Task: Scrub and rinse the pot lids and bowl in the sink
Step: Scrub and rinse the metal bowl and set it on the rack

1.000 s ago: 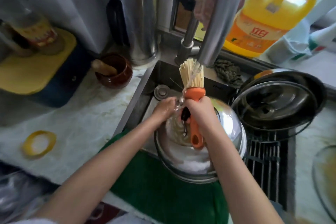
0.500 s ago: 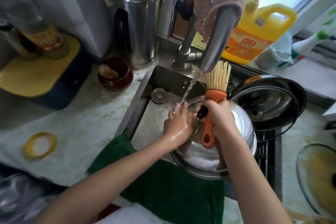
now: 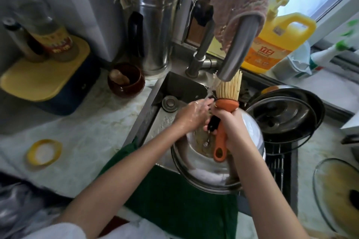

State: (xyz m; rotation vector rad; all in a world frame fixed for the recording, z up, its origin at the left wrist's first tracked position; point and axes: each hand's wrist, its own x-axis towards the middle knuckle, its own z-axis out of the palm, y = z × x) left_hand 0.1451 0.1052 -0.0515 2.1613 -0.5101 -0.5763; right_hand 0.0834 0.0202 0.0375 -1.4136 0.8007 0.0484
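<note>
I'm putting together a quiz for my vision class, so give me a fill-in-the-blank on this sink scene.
1. The right hand grips a brush whose handle is ___.
2. The brush's bristles point ___, toward the faucet spout.
3. A ___ cloth is draped over the faucet.
4. The detergent jug behind the faucet is ___.

Missing words: orange; up; pink; yellow.
</note>
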